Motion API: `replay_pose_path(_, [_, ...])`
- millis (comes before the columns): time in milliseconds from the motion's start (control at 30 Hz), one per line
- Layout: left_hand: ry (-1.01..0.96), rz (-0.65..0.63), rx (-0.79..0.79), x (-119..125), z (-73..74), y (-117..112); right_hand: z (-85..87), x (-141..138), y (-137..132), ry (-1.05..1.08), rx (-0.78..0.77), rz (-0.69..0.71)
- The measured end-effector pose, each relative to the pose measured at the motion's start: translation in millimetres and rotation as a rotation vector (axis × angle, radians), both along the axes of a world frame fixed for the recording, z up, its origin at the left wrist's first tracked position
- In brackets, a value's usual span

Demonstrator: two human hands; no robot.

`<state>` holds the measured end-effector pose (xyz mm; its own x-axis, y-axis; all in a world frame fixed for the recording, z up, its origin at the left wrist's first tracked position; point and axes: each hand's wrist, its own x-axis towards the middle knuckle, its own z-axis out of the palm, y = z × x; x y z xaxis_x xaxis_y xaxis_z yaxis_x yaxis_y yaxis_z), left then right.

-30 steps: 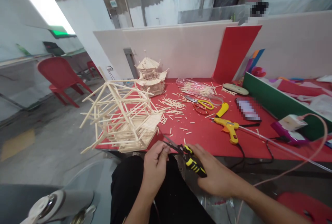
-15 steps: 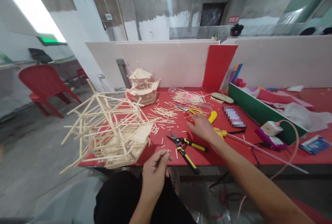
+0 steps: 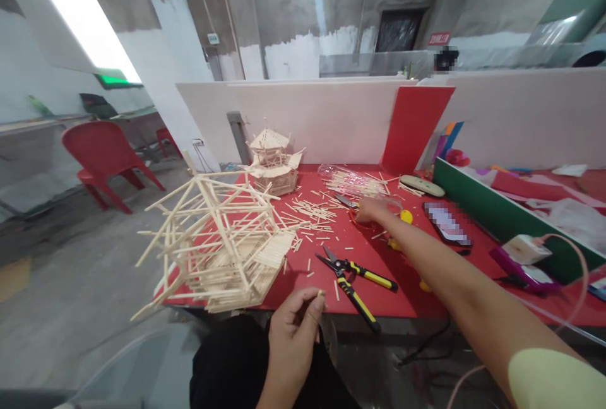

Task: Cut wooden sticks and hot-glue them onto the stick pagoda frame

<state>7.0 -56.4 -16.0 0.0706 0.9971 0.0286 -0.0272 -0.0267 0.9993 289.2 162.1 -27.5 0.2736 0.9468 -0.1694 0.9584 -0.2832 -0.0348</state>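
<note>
My left hand (image 3: 294, 327) is closed in front of the table edge, a short wooden stick (image 3: 321, 293) pinched between thumb and forefinger. Across the table, my right hand (image 3: 372, 210) is closed over the red and yellow handles of grey-bladed scissors (image 3: 348, 202); its fingertips are partly hidden. Black-and-yellow snips (image 3: 348, 276) lie with jaws apart between my hands. Cut sticks (image 3: 315, 213) are scattered behind them. To the left stands an open stick frame (image 3: 220, 232) with a slatted base. A yellow glue gun (image 3: 406, 215) is partly covered by my right forearm.
A tiered stick pagoda (image 3: 272, 163) stands at the back. Bagged sticks (image 3: 353, 180), an oval case (image 3: 422, 185) and a phone (image 3: 447, 223) lie to its right. Farther right are a green board (image 3: 497, 207) and a charger with a cable (image 3: 526, 250).
My right hand has moved onto the scissors' handles, and its forearm now covers more of the glue gun. My left hand keeps its pinch on the short stick. The view has shifted left.
</note>
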Motion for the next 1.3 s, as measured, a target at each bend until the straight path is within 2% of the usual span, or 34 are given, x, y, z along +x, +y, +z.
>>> replay_pose_path(167, [-0.001, 0.021, 0.057, -6.3, 6.5, -2.7, 28.8, 2.1, -4.7, 0.06, 0.123, -0.082])
replay_pose_path(267, [-0.001, 0.045, 0.118, -12.4, 11.5, -7.3, 48.8, 2.1, -31.9, 0.131, 0.273, -0.047])
replay_pose_path(333, [0.014, 0.052, 0.168, -15.4, 14.9, -11.1, 59.1, -1.3, -68.4, 0.186, 0.368, -0.02])
replay_pose_path(433, [0.047, 0.041, 0.256, -17.0, 20.5, -18.2, 63.8, -17.4, -150.3, 0.271, 0.458, 0.061])
replay_pose_path(467, [0.061, 0.03, 0.285, -16.7, 22.6, -21.2, 62.1, -26.1, -181.5, 0.315, 0.474, 0.118])
replay_pose_path(500, [0.077, 0.014, 0.311, -16.1, 24.7, -24.7, 59.0, -36.1, -212.4, 0.422, 0.497, 0.236])
replay_pose_path(567, [0.117, -0.034, 0.362, -14.2, 28.9, -33.1, 50.9, -57.8, -267.7, 0.552, 0.425, 0.374])
replay_pose_path(633, [0.152, -0.085, 0.421, -12.1, 32.2, -43.3, 44.1, -77.2, -307.7, 0.565, 0.383, 0.44])
replay_pose_path(700, [0.17, -0.125, 0.484, -10.8, 34.1, -54.1, 42.4, -90.4, -330.7, 0.546, 0.396, 0.459])
replay_pose_path(800, [0.205, -0.166, 0.514, -11.6, 36.0, -68.6, 49.5, -97.6, -343.3, 0.52, 0.37, 0.442])
replay_pose_path(967, [0.261, -0.104, 0.597, -17.7, 42.4, -81.2, 64.3, -99.3, -349.4, 0.503, 0.326, 0.47])
replay_pose_path(1133, [0.31, -0.07, 0.684, -24.4, 47.5, -87.1, 65.5, -106.2, -355.6, 0.493, 0.305, 0.489])
replay_pose_path(1300, [0.35, -0.064, 0.716, -29.6, 44.4, -93.1, 64.6, -114.2, -359.7, 0.507, 0.291, 0.494])
